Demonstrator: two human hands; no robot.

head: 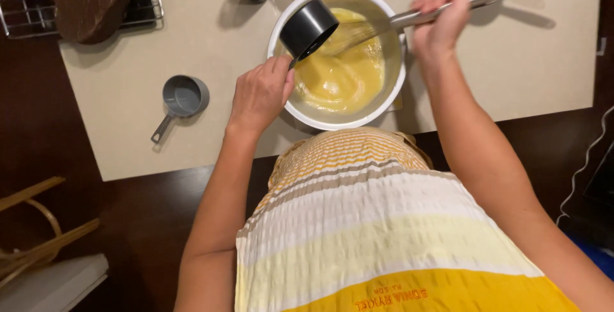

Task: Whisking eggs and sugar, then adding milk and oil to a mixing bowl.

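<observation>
With the left hand [259,94] gripping a black measuring cup [309,28] tipped at the white bowl's [384,97] ten o'clock rim, the right hand [441,17] clasps a whisk [364,30] in smooth, seemingly well-mixed yellow batter [339,75].

Left hand [259,94]: holds a black cup [308,28], tipped over the bowl.
Right hand [440,21]: holds a whisk [390,25].
Bowl [284,21]: white, full of yellow mix.
Worktop [211,139]: small grey cup [183,97] sits alone.
</observation>
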